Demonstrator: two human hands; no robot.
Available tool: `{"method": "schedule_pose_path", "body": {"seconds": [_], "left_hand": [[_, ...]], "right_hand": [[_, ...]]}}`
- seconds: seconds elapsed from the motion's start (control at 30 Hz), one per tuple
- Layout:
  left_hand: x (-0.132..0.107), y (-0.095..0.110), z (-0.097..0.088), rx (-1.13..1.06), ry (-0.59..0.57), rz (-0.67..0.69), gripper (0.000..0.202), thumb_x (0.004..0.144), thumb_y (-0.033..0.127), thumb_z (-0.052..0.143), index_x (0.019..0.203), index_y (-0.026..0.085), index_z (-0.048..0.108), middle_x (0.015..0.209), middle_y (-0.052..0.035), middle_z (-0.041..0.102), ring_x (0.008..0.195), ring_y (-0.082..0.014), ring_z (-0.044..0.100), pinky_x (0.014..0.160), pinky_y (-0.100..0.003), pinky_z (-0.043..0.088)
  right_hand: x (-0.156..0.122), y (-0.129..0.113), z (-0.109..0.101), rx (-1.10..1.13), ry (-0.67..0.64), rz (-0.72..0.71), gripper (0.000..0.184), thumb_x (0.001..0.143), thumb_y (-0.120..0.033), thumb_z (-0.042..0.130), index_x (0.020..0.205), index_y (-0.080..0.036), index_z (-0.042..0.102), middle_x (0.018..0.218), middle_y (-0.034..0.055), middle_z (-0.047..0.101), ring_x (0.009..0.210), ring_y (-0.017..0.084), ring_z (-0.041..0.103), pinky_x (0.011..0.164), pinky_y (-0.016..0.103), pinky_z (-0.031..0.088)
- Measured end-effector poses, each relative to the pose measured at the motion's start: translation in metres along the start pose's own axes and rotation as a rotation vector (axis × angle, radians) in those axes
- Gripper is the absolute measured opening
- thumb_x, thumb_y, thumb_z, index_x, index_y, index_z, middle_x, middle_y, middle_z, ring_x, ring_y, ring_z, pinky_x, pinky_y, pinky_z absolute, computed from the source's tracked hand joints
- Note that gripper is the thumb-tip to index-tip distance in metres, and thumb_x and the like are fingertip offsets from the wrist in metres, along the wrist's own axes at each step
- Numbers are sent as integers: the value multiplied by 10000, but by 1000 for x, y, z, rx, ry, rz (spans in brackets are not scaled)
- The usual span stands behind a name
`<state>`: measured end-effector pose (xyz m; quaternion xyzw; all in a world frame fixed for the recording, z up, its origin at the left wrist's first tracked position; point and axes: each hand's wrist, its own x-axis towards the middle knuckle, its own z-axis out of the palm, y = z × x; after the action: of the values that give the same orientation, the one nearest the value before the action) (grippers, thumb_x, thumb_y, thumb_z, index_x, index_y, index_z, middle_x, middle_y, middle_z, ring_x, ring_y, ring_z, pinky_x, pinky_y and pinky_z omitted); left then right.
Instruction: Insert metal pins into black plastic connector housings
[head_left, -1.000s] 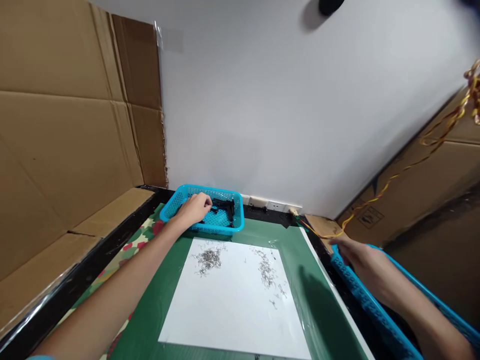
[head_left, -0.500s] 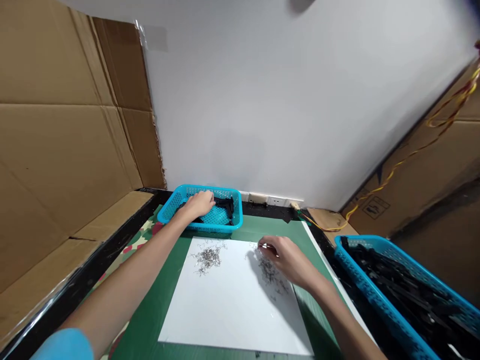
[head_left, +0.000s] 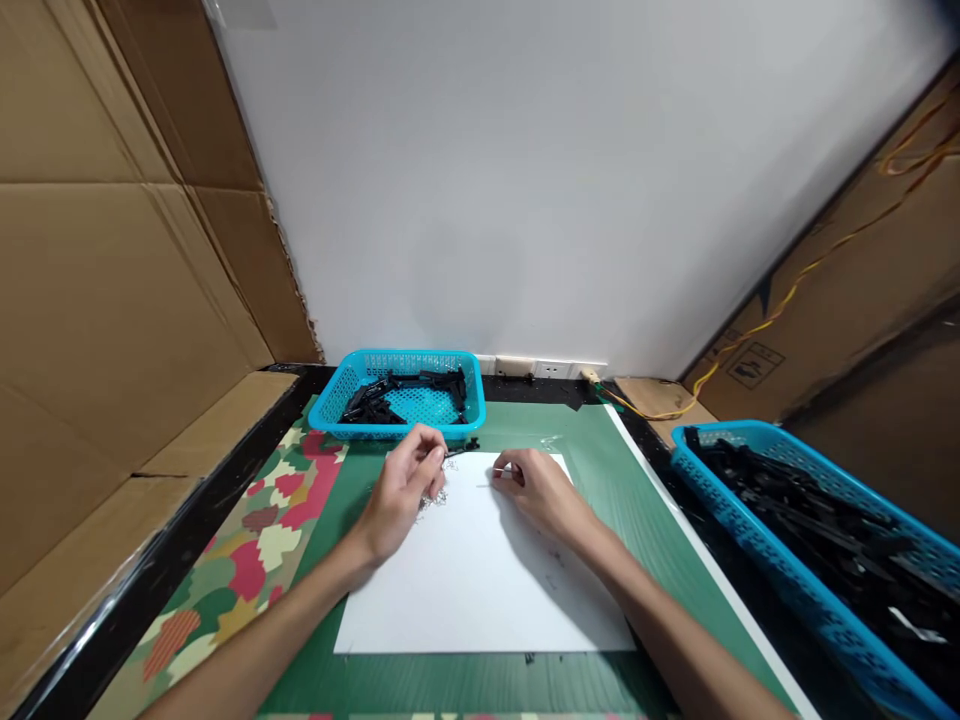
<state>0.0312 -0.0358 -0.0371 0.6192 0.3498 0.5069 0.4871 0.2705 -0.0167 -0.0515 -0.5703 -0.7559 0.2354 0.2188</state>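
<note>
My left hand (head_left: 403,487) is closed on a small black plastic part (head_left: 460,449) at the far edge of a white sheet (head_left: 480,580), just in front of a small blue basket (head_left: 401,394) of black parts. My right hand (head_left: 541,487) is beside it, fingers pinched on a thin metal pin (head_left: 501,470). A little heap of small metal clips (head_left: 436,497) lies on the sheet under my left hand; my right hand covers another heap.
A green mat (head_left: 615,500) lies under the sheet, with a camouflage-patterned cloth (head_left: 255,530) at the left. A large blue basket (head_left: 810,560) full of black parts stands at the right. Cardboard walls rise on the left and right; a white wall is behind.
My left hand came out of the small basket with a black part and moved back over the sheet. My right hand shifted left to meet it. The camera tilted down.
</note>
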Motion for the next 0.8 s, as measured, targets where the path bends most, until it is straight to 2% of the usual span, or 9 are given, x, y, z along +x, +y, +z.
{"method": "schedule_pose_path", "body": {"seconds": [0.1, 0.2, 0.33, 0.47, 0.53, 0.63, 0.7, 0.8], "left_hand": [[-16, -12, 8, 42, -22, -66, 250, 1092, 458, 513, 1062, 210, 536, 754, 52, 448, 657, -117, 431, 643, -259, 350], [-19, -18, 10, 120, -28, -99, 248, 1072, 460, 549, 1074, 212, 566, 834, 27, 516, 702, -126, 450, 660, -262, 361], [-18, -17, 13, 247, -36, -81, 286, 1047, 465, 582, 1071, 201, 687, 972, -43, 655, 823, -177, 548, 719, -291, 404], [-21, -13, 17, 277, -65, -65, 291, 1029, 455, 616, 1034, 199, 756, 1000, -67, 688, 858, -197, 565, 716, -300, 388], [-24, -12, 19, 192, -84, -118, 291, 1036, 453, 604, 1051, 201, 748, 914, -47, 646, 795, -177, 524, 686, -291, 363], [-25, -10, 19, -34, -139, -237, 308, 1047, 470, 566, 1079, 197, 705, 741, 12, 460, 672, -145, 395, 610, -267, 291], [-25, -7, 19, -223, -144, -302, 287, 1048, 475, 562, 1093, 206, 650, 756, 30, 383, 656, -127, 342, 596, -244, 261], [-25, -3, 21, -470, -126, -388, 248, 1033, 466, 615, 1110, 238, 559, 835, 31, 398, 656, -97, 321, 600, -200, 248]], "right_hand": [[-2, 0, -3, 50, -36, -21, 140, 901, -196, 638, 894, -175, 776, 773, 57, 750, 678, 181, 618, 622, 270, 341], [-4, 0, -9, 157, -58, -32, 139, 893, -182, 623, 871, -164, 758, 734, 37, 707, 651, 163, 570, 600, 264, 332], [-9, -3, -19, 421, -30, -6, 219, 963, -345, 643, 893, -153, 721, 689, 0, 591, 621, 138, 465, 566, 255, 290], [-14, -15, -20, 674, -35, -37, 287, 972, -446, 691, 914, -164, 696, 686, -35, 485, 627, 122, 388, 574, 259, 267], [-18, -21, -17, 747, -51, -69, 307, 969, -470, 711, 919, -168, 697, 698, -38, 472, 642, 122, 383, 591, 264, 268], [-22, -29, -13, 798, -66, -97, 332, 964, -497, 728, 920, -169, 696, 726, -27, 508, 667, 127, 404, 610, 272, 280], [-24, -32, -12, 813, -72, -105, 334, 952, -499, 747, 915, -170, 701, 713, -34, 491, 658, 123, 390, 602, 270, 274], [-27, -39, -13, 833, -83, -113, 325, 930, -485, 778, 897, -169, 713, 682, -50, 446, 630, 111, 357, 577, 260, 260]]}}
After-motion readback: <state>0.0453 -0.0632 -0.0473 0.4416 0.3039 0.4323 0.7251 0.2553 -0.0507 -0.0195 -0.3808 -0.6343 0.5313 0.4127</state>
